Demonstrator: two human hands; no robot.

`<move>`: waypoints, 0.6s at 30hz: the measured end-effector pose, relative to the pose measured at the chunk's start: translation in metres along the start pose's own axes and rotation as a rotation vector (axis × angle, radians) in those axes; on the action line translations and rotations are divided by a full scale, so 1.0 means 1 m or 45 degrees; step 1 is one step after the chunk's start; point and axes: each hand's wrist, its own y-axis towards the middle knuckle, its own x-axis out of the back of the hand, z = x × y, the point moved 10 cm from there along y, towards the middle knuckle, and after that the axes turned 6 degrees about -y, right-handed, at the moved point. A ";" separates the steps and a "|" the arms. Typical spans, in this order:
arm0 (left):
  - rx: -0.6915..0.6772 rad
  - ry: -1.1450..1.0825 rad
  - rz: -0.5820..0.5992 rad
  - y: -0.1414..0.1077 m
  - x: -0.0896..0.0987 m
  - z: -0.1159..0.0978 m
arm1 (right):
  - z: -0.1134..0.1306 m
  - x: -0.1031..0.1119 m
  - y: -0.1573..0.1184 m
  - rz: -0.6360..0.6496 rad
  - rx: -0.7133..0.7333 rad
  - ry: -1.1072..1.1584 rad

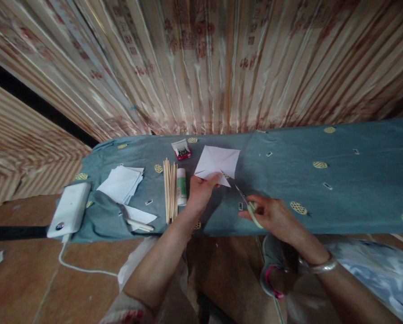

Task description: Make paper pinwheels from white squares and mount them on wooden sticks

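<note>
My two bare forearms (167, 261) lie closest to the camera, a silvery bangle (323, 265) around the right one. From left to right, well apart from my left fingers (216, 178), I have a white device (71, 209) with a cable plugged in, then a pile of white papers (118, 183). A slim pale-handled tool (139, 224) rests by a loose paper piece (141, 214). Nearer those fingers stand out a bundle of wooden sticks (169, 189), a green-and-white tube (181, 188) just beside it, and, farther from me, an open red box (183, 154) holding small dark pieces. My left fingers are closed on the near edge of a creased, slit white sheet (218, 159). My right fingers (256, 198) are bent around the handles of the scissors (254, 216), whose blades reach the sheet beside my left thumb. Right of them, the cloth-covered worktop (356, 189) shows yellow printed pineapples.
</note>
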 end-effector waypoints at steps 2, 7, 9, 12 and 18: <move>-0.001 0.024 0.010 0.000 0.001 0.001 | -0.014 0.019 -0.002 -0.127 -0.002 -0.253; 0.023 0.180 0.127 -0.004 -0.006 0.011 | -0.046 0.051 -0.007 -0.275 -0.111 -0.720; 0.044 0.244 0.209 -0.008 -0.013 0.018 | -0.053 0.059 -0.009 -0.308 -0.185 -0.894; 0.092 0.322 0.363 -0.014 -0.025 0.030 | -0.056 0.065 -0.010 -0.298 -0.262 -1.029; 0.033 0.557 0.508 -0.017 -0.028 0.036 | -0.061 0.066 -0.007 -0.234 -0.300 -1.051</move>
